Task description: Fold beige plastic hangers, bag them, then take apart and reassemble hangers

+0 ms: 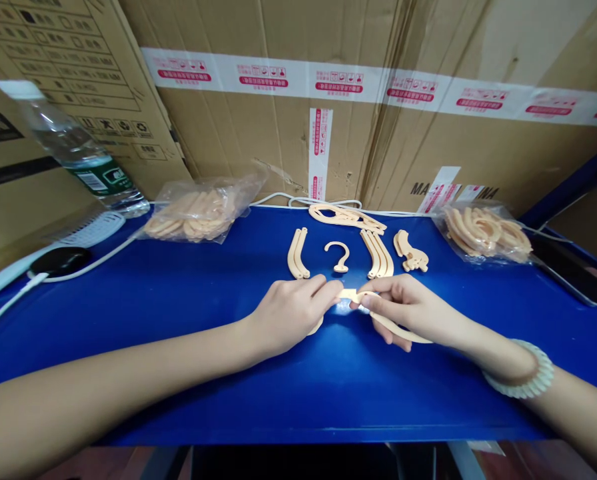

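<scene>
Smooth, curved beige plastic piece [349, 294] is pinched between left hand [288, 313] and right hand [408, 310]; similar pieces are contained in a crinkled clear bag [201, 210]

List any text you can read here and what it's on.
"MA" and "NA": black print on the right cardboard box, middle hidden by tape scraps.
Red print on the white packing tape: too small to read.
Water bottle label: blurred.
Printed grid on the left box: unreadable.
</scene>
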`<state>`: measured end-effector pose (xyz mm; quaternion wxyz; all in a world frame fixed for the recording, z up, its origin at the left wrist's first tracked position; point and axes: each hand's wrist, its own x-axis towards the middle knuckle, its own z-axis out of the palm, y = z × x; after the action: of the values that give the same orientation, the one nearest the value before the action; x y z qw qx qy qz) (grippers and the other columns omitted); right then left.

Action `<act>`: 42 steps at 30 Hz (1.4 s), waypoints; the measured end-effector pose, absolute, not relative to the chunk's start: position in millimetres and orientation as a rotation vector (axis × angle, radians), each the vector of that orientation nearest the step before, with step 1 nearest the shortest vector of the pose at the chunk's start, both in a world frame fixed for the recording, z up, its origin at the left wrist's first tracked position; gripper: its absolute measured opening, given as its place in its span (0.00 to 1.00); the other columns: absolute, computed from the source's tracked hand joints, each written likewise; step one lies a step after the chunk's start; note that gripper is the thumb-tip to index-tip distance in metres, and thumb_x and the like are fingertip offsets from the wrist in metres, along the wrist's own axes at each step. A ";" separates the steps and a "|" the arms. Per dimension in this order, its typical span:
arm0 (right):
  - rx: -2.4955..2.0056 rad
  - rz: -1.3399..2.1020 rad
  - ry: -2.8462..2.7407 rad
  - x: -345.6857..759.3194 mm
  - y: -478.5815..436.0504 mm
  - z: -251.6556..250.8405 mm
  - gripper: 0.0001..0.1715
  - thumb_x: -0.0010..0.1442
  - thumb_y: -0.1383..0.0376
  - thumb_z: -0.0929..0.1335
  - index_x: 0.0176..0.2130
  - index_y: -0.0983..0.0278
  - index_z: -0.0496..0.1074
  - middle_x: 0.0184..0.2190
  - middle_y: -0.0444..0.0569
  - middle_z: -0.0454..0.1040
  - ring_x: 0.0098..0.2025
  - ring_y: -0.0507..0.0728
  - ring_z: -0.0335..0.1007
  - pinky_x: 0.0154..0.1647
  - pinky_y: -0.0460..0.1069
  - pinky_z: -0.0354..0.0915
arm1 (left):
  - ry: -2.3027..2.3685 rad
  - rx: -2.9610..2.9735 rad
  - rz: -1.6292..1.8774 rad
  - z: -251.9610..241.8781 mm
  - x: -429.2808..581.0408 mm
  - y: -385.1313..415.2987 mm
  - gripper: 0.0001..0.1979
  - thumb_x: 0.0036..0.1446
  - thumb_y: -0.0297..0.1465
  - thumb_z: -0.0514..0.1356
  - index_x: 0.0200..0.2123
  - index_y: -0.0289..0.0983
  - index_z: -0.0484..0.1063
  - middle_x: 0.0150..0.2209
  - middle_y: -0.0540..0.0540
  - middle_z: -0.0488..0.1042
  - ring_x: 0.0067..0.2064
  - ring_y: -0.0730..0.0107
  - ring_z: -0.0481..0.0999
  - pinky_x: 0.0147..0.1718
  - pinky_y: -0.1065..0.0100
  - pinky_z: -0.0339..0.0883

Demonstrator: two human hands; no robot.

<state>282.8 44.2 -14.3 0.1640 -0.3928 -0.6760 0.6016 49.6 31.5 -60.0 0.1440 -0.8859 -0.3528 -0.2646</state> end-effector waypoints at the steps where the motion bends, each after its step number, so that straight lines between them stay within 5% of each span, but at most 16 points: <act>1: -1.130 1.715 -1.921 282.6 44.2 -14.7 0.23 0.65 0.48 0.67 0.38 0.66 0.70 0.16 0.41 0.71 0.11 0.48 0.60 0.12 0.42 0.51 | -1.014 -2.557 -0.736 -60.0 49.2 31.5 0.11 0.71 0.28 0.49 0.41 0.36 0.71 0.28 0.50 0.74 0.25 0.66 0.75 0.20 0.68 0.62; 20: -1.159 1.485 -2.061 282.5 39.4 -20.6 0.25 0.66 0.47 0.67 0.34 0.65 0.73 0.16 0.42 0.70 0.14 0.48 0.58 0.14 0.43 0.53 | -0.857 -2.483 -0.600 -52.6 47.7 31.2 0.11 0.67 0.23 0.49 0.33 0.38 0.65 0.20 0.52 0.67 0.18 0.67 0.69 0.15 0.68 0.50; 37: -1.139 1.178 -2.126 276.8 29.8 -22.9 0.25 0.69 0.47 0.64 0.35 0.65 0.75 0.16 0.42 0.70 0.14 0.49 0.60 0.16 0.45 0.53 | -0.859 -2.500 -0.643 -49.5 45.9 31.9 0.13 0.71 0.28 0.49 0.32 0.37 0.66 0.20 0.51 0.69 0.18 0.66 0.71 0.14 0.69 0.54; 42: -1.114 1.129 -2.117 274.5 27.8 -22.0 0.26 0.69 0.49 0.64 0.27 0.63 0.69 0.16 0.42 0.69 0.14 0.48 0.60 0.15 0.45 0.52 | -0.863 -2.516 -0.638 -47.1 45.7 32.2 0.13 0.71 0.28 0.49 0.33 0.36 0.66 0.20 0.51 0.70 0.19 0.66 0.73 0.15 0.70 0.55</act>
<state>274.5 27.8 -22.0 0.2456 -0.4082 -0.7759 0.4136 45.7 32.2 -47.1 0.2019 -0.9008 -0.3091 -0.2284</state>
